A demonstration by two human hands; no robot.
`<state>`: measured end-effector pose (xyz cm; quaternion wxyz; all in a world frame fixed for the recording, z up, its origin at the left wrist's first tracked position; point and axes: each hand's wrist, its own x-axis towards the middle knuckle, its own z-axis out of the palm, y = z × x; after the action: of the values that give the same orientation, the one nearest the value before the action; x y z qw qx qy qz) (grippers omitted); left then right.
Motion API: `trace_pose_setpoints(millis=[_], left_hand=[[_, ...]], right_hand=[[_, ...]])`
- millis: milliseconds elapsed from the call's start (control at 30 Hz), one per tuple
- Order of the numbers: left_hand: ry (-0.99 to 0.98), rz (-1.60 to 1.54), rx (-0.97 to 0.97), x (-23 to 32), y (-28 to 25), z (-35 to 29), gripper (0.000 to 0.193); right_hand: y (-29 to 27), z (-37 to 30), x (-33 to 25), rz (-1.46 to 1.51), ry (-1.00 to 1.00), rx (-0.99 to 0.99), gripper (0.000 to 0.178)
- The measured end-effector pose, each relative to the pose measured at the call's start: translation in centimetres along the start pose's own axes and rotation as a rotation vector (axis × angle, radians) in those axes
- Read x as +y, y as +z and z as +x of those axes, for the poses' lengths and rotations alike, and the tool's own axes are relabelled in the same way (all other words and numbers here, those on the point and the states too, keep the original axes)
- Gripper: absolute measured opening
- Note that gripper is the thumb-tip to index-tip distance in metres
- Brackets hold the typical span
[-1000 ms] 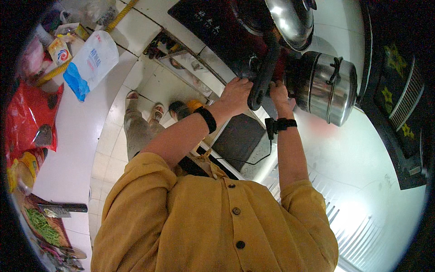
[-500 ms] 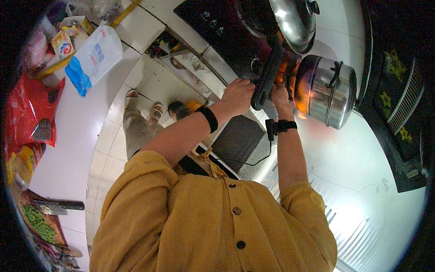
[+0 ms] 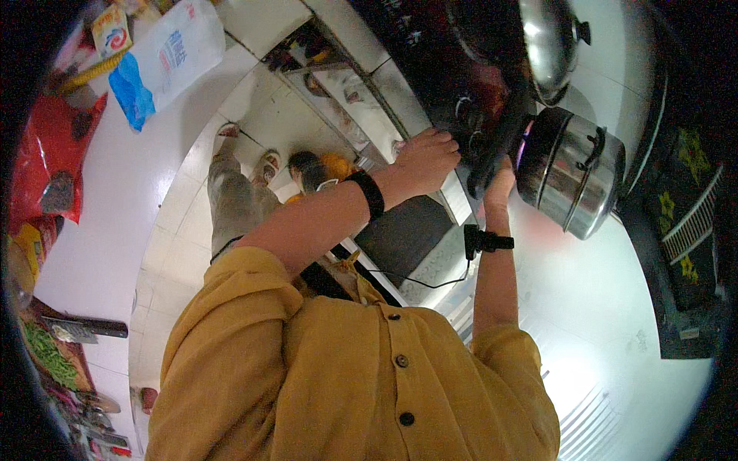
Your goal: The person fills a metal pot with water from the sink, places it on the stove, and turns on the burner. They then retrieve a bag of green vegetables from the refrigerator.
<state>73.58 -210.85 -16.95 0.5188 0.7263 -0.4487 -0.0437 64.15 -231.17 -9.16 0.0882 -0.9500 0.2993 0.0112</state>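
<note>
My left hand (image 3: 427, 161), with a black band at its wrist, rests at the front edge of the black stove (image 3: 430, 54), close to a control knob (image 3: 470, 112). Its fingers are curled in; whatever they hold, if anything, is hidden. A long black pan handle (image 3: 496, 150) points toward me between my two hands. My right hand (image 3: 500, 184) is just right of this handle, and its fingers are hidden behind it. Right of that hand stands a steel pot (image 3: 582, 173) with a faint purple glow at its left edge. A domed steel lid (image 3: 552, 46) is beyond the pot.
A white counter (image 3: 100, 253) on the left bears a white and blue bag (image 3: 165, 61), a red package (image 3: 54, 165), a cleaver (image 3: 88, 329) and cut green vegetables (image 3: 50, 355). Another person's legs (image 3: 234, 196) are on the tiled floor. A black panel with yellow flowers (image 3: 684, 223) is at right.
The orange flames beside the pot are gone, leaving a purple glow. The view has shifted, and the stove and pot appear farther right. My right hand is lower relative to the pan handle.
</note>
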Motion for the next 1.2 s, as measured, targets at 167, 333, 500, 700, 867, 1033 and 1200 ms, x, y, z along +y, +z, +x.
trace_pose_setpoints(millis=[167,333,500,700,867,1033,1200], left_hand=[[-0.016,-0.021,-0.045,-0.3,1.1,-0.2,0.021],[0.003,-0.008,-0.043,-0.2,0.7,-0.1,0.015],[-0.017,0.013,-0.141,-0.1,0.2,0.3,0.017],[-0.024,0.022,-0.154,-0.2,0.4,0.2,0.024],[-0.034,0.016,-0.188,-0.2,0.5,0.2,0.031],[-0.040,0.024,-0.200,-0.1,0.4,0.3,0.032],[-0.029,0.045,-0.202,-0.2,0.4,0.2,0.033]], right_hand=[[1.0,0.4,3.5,-0.050,-0.036,0.020,0.043],[1.1,0.4,4.0,-0.071,-0.098,0.060,0.041],[0.5,0.3,1.5,0.008,0.100,0.010,0.037],[0.4,0.4,0.9,-0.019,0.050,0.017,0.036],[0.5,0.3,1.9,-0.076,-0.029,0.036,0.036],[0.6,0.2,2.6,-0.025,-0.024,0.015,0.036],[0.2,0.4,1.3,0.003,0.114,-0.042,0.035]])
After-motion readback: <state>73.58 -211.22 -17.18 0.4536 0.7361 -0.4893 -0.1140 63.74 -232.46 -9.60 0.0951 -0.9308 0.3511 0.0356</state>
